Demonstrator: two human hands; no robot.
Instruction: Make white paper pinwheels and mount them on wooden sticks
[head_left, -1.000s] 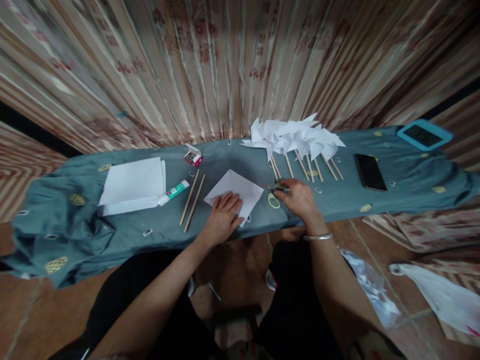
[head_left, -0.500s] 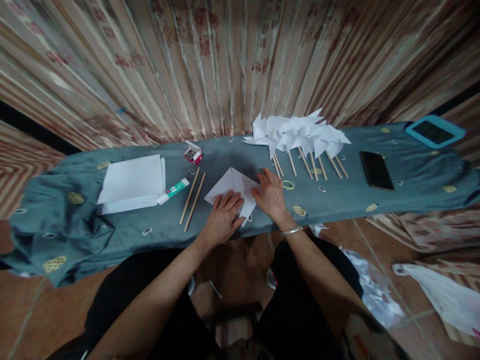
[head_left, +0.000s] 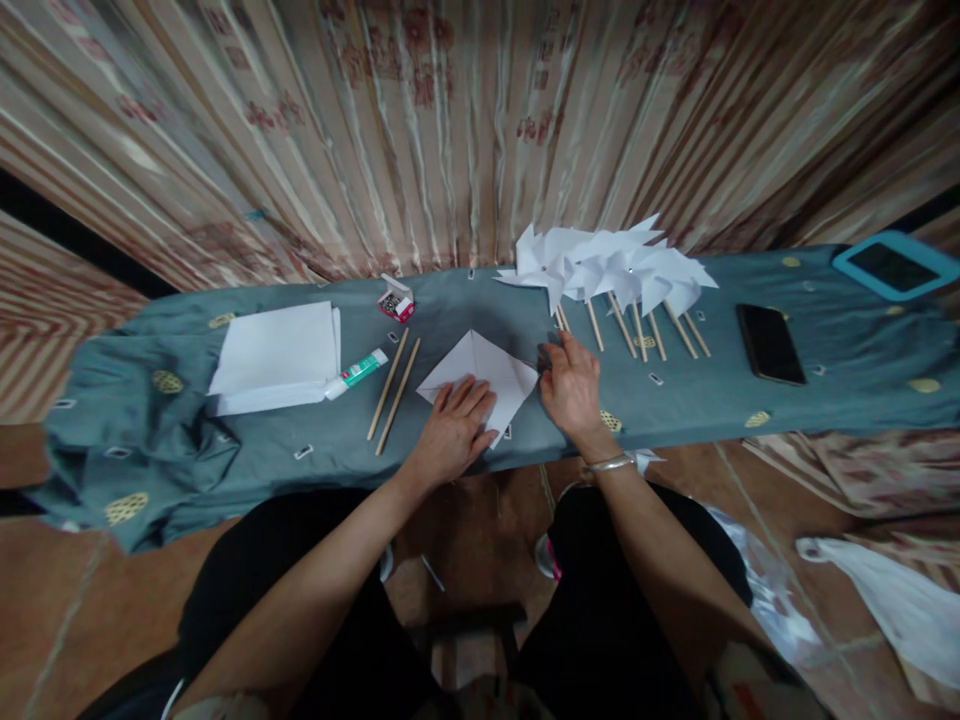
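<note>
A square sheet of white paper (head_left: 504,368) with crease lines lies turned cornerwise on the cloth. My left hand (head_left: 455,425) rests flat on its lower left part, fingers stretched over it. Just off the paper's right corner, my right hand (head_left: 571,385) is down on the cloth with its fingers curled. Whatever is under or in these fingers is hidden. Left of the paper are two wooden sticks (head_left: 397,393), a green and white glue tube (head_left: 357,374) and a small open red and white box (head_left: 395,300) of pins or similar small bits.
Several white paper pinwheels (head_left: 611,268) on sticks lie in a row at the back right. A stack of white paper (head_left: 276,355) is at the left. Farther right are a black phone (head_left: 771,343) and a blue-framed tablet (head_left: 894,265). A curtain (head_left: 480,130) hangs behind the table.
My right hand has moved right, off the paper, and now covers the spot where a pale green ring lay. My left hand stays on the paper. The view has shifted slightly.
</note>
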